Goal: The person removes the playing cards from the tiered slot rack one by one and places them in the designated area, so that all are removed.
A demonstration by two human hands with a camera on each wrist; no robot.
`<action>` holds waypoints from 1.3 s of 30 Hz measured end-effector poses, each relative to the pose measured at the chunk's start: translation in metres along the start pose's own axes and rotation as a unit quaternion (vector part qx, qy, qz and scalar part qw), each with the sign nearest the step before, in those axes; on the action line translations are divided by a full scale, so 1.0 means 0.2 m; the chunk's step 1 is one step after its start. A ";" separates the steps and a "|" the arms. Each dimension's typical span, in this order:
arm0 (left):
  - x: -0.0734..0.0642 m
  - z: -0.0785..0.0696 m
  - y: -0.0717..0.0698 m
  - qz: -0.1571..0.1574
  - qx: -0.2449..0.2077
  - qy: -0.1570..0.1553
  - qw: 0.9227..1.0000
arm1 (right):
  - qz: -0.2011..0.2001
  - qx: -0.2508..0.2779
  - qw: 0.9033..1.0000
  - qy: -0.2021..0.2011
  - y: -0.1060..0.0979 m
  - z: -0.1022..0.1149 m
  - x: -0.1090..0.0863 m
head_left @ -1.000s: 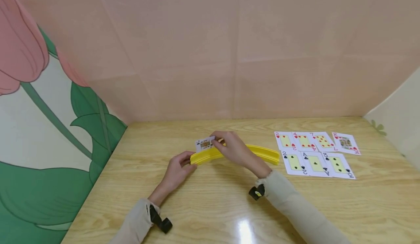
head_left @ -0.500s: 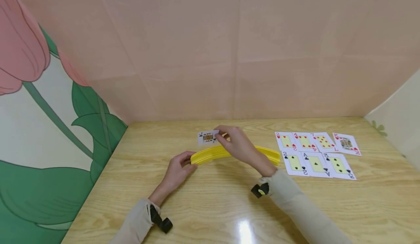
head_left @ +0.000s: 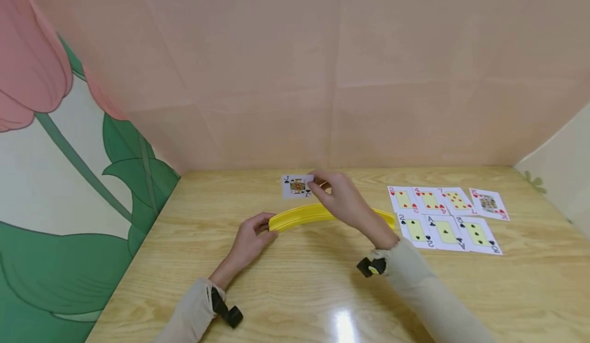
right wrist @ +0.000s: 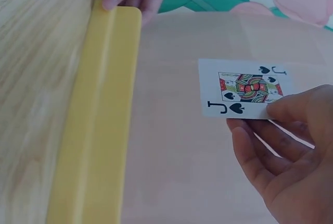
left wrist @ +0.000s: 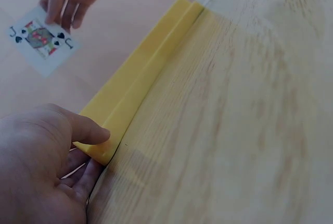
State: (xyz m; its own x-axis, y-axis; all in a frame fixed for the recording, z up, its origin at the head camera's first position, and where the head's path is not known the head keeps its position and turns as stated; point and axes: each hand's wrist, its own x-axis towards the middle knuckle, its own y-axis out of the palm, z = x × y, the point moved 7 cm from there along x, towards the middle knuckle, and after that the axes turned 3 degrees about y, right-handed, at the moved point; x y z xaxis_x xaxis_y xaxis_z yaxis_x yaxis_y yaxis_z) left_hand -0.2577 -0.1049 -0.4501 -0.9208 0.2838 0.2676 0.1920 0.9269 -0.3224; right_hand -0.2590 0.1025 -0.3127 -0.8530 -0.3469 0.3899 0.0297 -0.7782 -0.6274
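Observation:
A curved yellow card holder (head_left: 299, 216) stands on the wooden table, and my left hand (head_left: 249, 240) grips its left end between thumb and fingers. Above and behind the holder, my right hand (head_left: 343, 199) pinches a jack of spades playing card (head_left: 295, 186) by its right edge. In the right wrist view the jack of spades (right wrist: 250, 89) is apart from the yellow holder (right wrist: 99, 114), its face toward the camera. The left wrist view shows the left thumb (left wrist: 96, 130) on the near end of the holder. Part of the holder is hidden behind the right hand.
To the right, face-up cards lie in two rows: several red ones at the back, including the seven of diamonds (head_left: 456, 200), and black ones in front, including the two of spades (head_left: 416, 230). A pink cloth wall (head_left: 258, 128) rises behind the table (head_left: 258, 292).
The right hand has lifted the jack of spades up from just behind the holder's rim, shifting slightly right. My left hand has stayed on the holder's end.

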 end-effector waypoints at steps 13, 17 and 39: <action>-0.01 0.00 0.00 -0.002 -0.004 -0.004 1.000 | -0.093 -0.009 0.993 -0.074 -0.12 0.11 -0.08; -0.01 0.00 0.00 0.001 0.000 -0.005 1.000 | -0.097 -0.029 0.990 -0.101 -0.16 0.13 -0.13; -0.04 -0.18 0.00 0.003 -0.009 -0.001 1.000 | -0.124 -0.093 0.979 -0.129 -0.42 0.09 -0.42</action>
State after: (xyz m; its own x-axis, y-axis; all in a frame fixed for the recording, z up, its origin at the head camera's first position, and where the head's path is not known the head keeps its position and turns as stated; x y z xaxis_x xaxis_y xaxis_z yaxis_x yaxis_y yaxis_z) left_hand -0.2371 -0.0992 -0.4186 -0.9204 0.2888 0.2636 0.2037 0.9296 -0.3073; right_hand -0.1810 0.1875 -0.2796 -0.6608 -0.2986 0.6886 -0.2780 -0.7548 -0.5941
